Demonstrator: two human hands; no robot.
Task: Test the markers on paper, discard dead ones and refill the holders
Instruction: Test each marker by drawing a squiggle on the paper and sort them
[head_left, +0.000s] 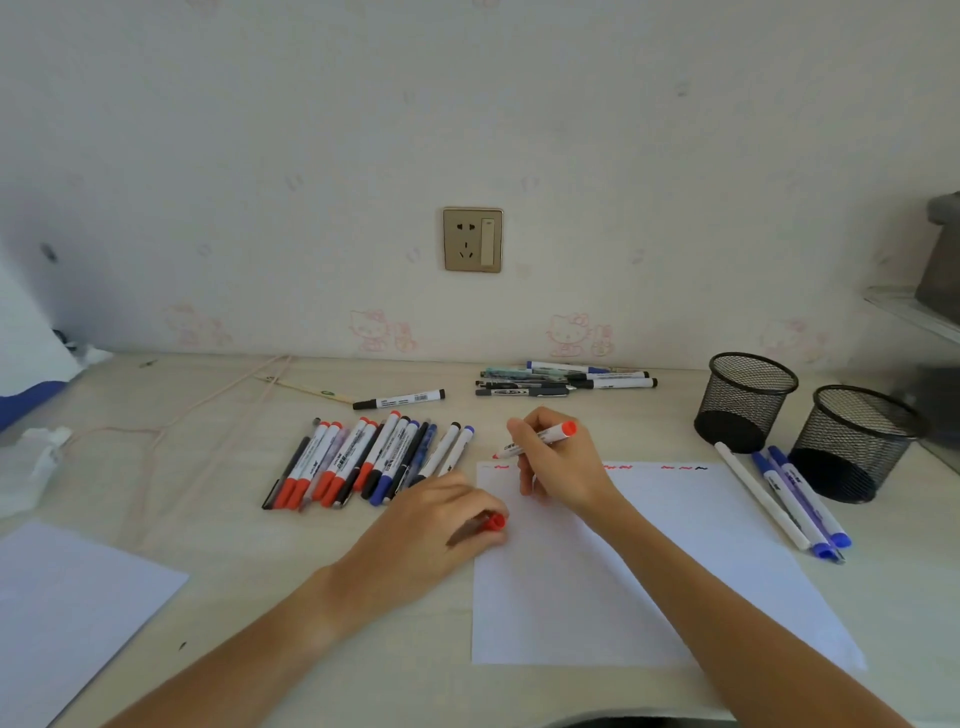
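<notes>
My right hand (558, 460) grips an uncapped red marker (540, 437), its tip just above the top left corner of the white test paper (649, 571). Short red and black squiggles run along that sheet's top edge. My left hand (441, 525) rests on the desk at the paper's left edge and holds the red cap (493, 521). A row of several red, blue and black markers (363, 462) lies left of the paper. Two black mesh holders (744, 400) (854, 441) stand at the right, both without markers.
Three markers (795, 501) lie between the paper and the holders. Another pile of pens (566, 379) sits by the wall, with a single black marker (399, 399) left of it. A second sheet (67, 613) lies at the front left. A cord (208, 405) crosses the desk.
</notes>
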